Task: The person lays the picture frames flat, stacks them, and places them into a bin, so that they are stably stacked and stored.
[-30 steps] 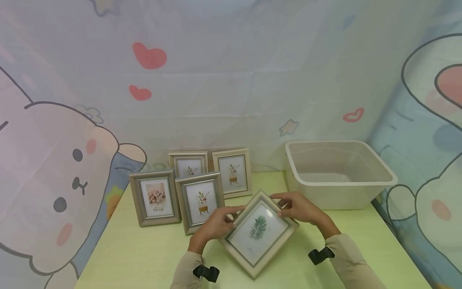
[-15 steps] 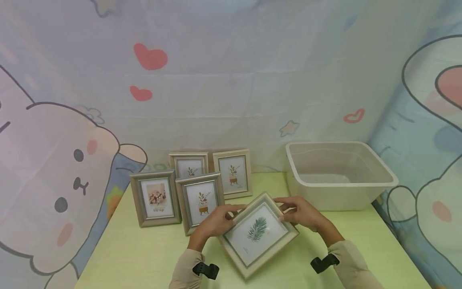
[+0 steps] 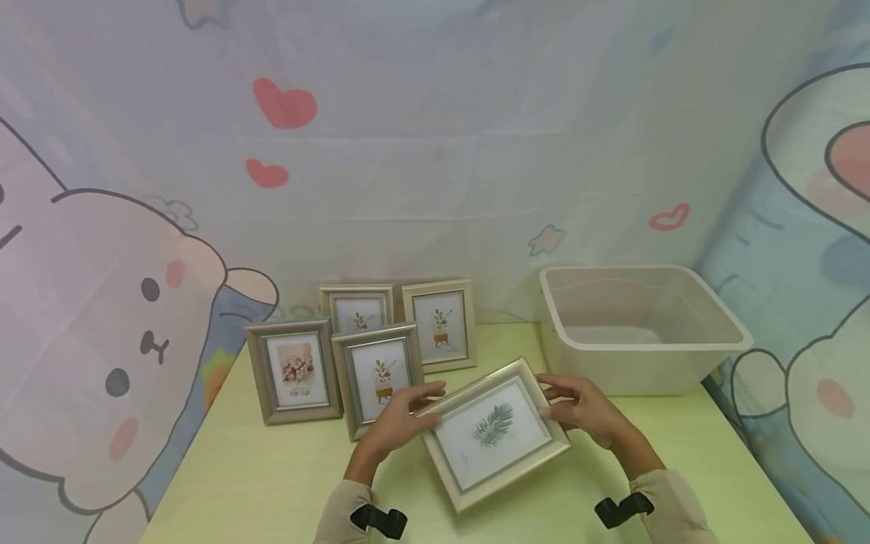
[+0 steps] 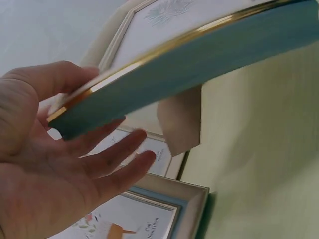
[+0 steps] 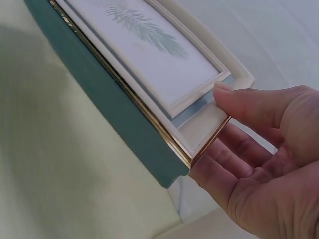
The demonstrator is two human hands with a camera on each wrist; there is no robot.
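A cream picture frame (image 3: 495, 427) with a green leaf print is held tilted over the table. My left hand (image 3: 399, 421) pinches its left corner, thumb on the front; in the left wrist view the other fingers spread loosely beneath. My right hand (image 3: 590, 414) grips the opposite side, its thumb (image 5: 249, 105) on the front moulding and fingers behind. From the left wrist, a brown flap (image 4: 180, 119) shows behind the frame, and its outer edge (image 4: 164, 79) looks teal with a gold line.
Standing on the table (image 3: 224, 483) at the left are a flower-photo frame (image 3: 297, 370), a front potted-plant frame (image 3: 381, 378), and two rear ones, left (image 3: 356, 306) and right (image 3: 440, 325). A pale plastic tub (image 3: 632, 370) sits at back right, before the cartoon-printed cloth (image 3: 435, 174).
The leaf-print frame has turned clockwise toward a sideways position and shifted slightly right. Both hands keep hold of it; the right hand has moved right and down. The standing frames stay put.
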